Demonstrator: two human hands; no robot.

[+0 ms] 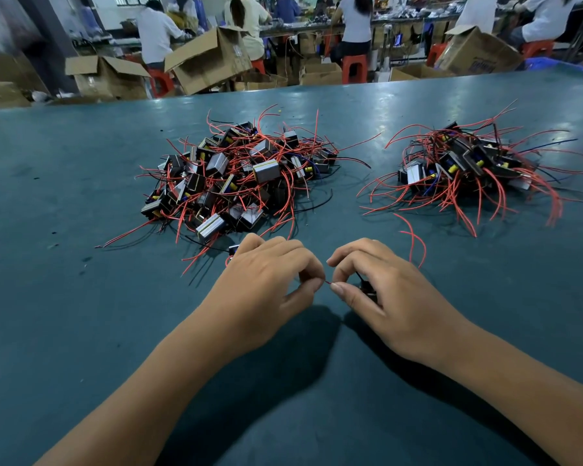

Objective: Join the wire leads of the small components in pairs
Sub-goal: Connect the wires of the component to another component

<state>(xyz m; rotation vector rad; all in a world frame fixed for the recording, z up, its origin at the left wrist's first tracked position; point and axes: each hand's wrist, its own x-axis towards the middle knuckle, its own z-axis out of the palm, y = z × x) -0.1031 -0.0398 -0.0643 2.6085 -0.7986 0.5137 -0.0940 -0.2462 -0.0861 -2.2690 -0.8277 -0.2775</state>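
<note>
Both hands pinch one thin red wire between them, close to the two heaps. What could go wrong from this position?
1. The red wire end between the left hand and right hand is short; it may slip out.
2. Loose leads from the left pile lie beside the left hand and might snag.
3. The small component under the right hand is mostly hidden, so its other leads could tangle unseen.

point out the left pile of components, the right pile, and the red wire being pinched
left pile [236,176], head view, on a silver component near its middle
right pile [468,166], head view, on the dark components at its centre
red wire [327,282], head view, on the short stretch between both hands' fingertips
</note>
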